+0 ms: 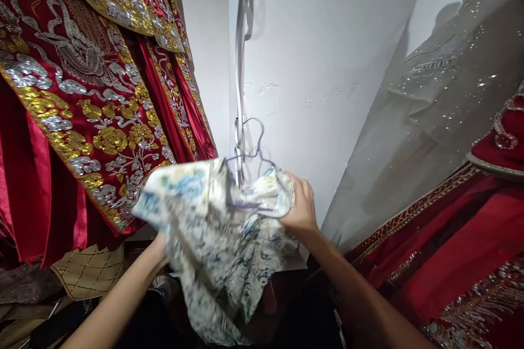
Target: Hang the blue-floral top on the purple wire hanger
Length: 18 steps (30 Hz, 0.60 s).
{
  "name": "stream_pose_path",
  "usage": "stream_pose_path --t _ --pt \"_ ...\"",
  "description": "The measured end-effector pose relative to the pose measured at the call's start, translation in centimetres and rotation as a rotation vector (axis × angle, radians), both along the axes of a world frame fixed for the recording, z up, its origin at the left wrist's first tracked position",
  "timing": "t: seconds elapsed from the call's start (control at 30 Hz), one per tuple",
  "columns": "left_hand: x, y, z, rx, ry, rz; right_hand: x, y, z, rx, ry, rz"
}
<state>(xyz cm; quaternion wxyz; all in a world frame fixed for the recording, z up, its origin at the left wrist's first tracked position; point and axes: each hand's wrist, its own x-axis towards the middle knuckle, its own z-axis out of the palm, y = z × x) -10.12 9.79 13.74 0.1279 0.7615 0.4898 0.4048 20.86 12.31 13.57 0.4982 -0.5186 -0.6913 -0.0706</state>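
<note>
A white floral top (pixel 221 245) with blue, green and yellow print hangs in front of me, blurred in places. A thin purple hanger (pixel 258 152) runs through its neck opening, its hook rising above the cloth. My right hand (pixel 301 204) is closed around the top's shoulder on the right, near one end of the hanger. At the left, my left hand (pixel 161 242) reaches up under the sleeve. Cloth covers its fingers, so their grip is hidden.
Red garments with gold and silver embroidery (pixel 110 114) hang on the left. To the right are a sheer sparkling grey fabric (pixel 413 120) and a red beaded garment (pixel 462 234). A white metal rail (pixel 238 60) runs along the pale wall (pixel 319 43) ahead.
</note>
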Motion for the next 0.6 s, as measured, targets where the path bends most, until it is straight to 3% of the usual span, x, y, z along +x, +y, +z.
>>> stream_pose_path --t 0.07,0.17,0.27,0.37,0.43,0.5,0.6 --pt "-0.9 -1.2 -2.6 -0.191 -0.295 -0.045 1.1 0.7 2.1 -0.036 -0.014 -0.131" --pt "0.1 -3.0 -5.8 -0.500 -0.691 -0.061 0.6 1.2 5.3 -0.072 -0.088 -0.169" --pt "2.6 -4.4 -7.7 -0.541 -0.810 0.028 -1.1 0.2 7.7 -0.036 -0.157 -0.097" --pt "5.0 -6.0 -9.2 -0.548 -0.964 0.099 -2.3 -2.7 8.3 -0.035 -0.190 0.074" --pt "6.1 -7.5 -10.2 -0.582 -1.052 0.114 -2.6 -5.3 7.1 -0.091 -0.133 0.242" --pt "6.9 -8.9 -11.0 -0.631 -1.141 0.111 -2.9 -7.8 4.3 -0.149 0.053 0.367" --pt "8.0 -10.6 -11.5 -0.718 -1.227 0.115 -4.2 -10.8 -2.3 -0.196 0.513 0.294"
